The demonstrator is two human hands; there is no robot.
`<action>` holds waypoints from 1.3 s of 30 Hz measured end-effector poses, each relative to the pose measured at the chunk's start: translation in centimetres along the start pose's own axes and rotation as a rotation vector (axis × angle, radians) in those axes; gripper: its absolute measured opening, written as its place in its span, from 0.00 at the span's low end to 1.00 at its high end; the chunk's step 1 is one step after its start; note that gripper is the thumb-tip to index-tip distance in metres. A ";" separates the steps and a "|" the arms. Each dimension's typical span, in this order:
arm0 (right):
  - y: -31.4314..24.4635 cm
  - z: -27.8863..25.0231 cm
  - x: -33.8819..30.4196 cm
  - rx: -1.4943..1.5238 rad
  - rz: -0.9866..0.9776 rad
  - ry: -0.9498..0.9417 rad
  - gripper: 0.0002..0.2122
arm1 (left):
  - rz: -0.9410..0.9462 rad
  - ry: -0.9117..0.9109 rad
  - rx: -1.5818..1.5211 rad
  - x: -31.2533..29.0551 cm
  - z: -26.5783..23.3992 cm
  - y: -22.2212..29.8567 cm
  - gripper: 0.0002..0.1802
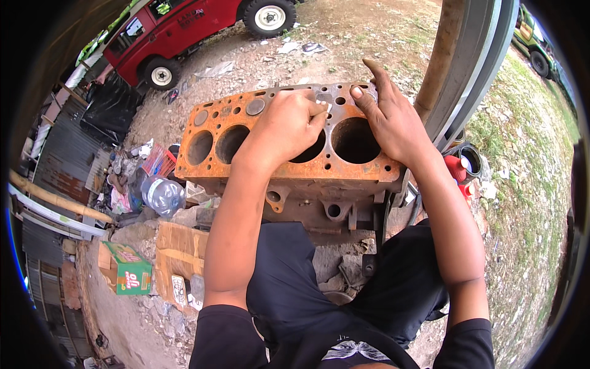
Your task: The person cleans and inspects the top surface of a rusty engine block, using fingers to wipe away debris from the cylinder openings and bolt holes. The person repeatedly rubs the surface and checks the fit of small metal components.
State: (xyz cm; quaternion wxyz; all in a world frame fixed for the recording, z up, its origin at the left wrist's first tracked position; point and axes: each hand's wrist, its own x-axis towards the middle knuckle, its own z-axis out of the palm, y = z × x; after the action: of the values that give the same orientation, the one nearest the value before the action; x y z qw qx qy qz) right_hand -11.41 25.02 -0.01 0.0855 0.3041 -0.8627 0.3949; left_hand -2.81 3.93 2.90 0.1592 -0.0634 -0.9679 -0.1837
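A rusty orange engine block point(283, 170) lies in front of me with its flat top face up and a row of large round bores in it. My left hand point(286, 126) is closed over the middle of that face, pinching a small whitish piece point(328, 111) whose kind I cannot make out. It hides part of two bores. At the right end, my right hand point(393, 120) rests beside the rightmost bore point(356, 140), fingers spread and thumb apart, holding nothing visible. Round grey discs point(255, 107) sit in the far part of the face, left of my left hand.
Close right stands a post point(464, 67), with red containers point(456, 167) and a dark bucket point(472, 158) near its foot. Left of the block lie a clear plastic bottle point(163, 195), a green box point(132, 270) and brown cardboard point(178, 249). A red vehicle point(178, 37) is parked beyond.
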 end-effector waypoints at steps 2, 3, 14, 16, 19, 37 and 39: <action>0.0 0.0 0.2 0.024 -0.018 -0.009 0.38 | -0.031 0.030 0.028 0.6 -0.2 0.2 0.12; 0.0 0.0 0.1 0.023 -0.014 -0.007 0.38 | -0.024 0.029 0.025 0.4 0.2 0.0 0.12; 0.2 -0.3 0.3 0.003 0.011 -0.031 0.38 | 0.021 0.072 -0.045 -0.3 1.0 -0.1 0.13; 0.6 -0.5 0.2 0.003 -0.002 -0.017 0.38 | 0.049 0.067 -0.062 -1.6 0.4 0.9 0.13; -0.3 0.1 0.0 0.000 -0.005 -0.029 0.38 | 0.001 0.004 -0.033 -0.4 -0.5 -0.2 0.13; -0.9 -0.2 0.1 -0.005 0.083 -0.078 0.35 | -0.034 0.097 -0.127 -1.9 0.2 -0.5 0.11; -0.4 -0.7 0.1 -0.030 0.064 -0.065 0.35 | 0.052 0.157 -0.258 -2.7 -0.2 -0.5 0.10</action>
State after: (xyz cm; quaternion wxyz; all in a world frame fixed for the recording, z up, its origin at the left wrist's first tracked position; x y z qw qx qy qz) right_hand -11.34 25.26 0.74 0.0490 0.2877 -0.8801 0.3745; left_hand -0.29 3.17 2.02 0.2296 -0.0937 -0.9189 -0.3067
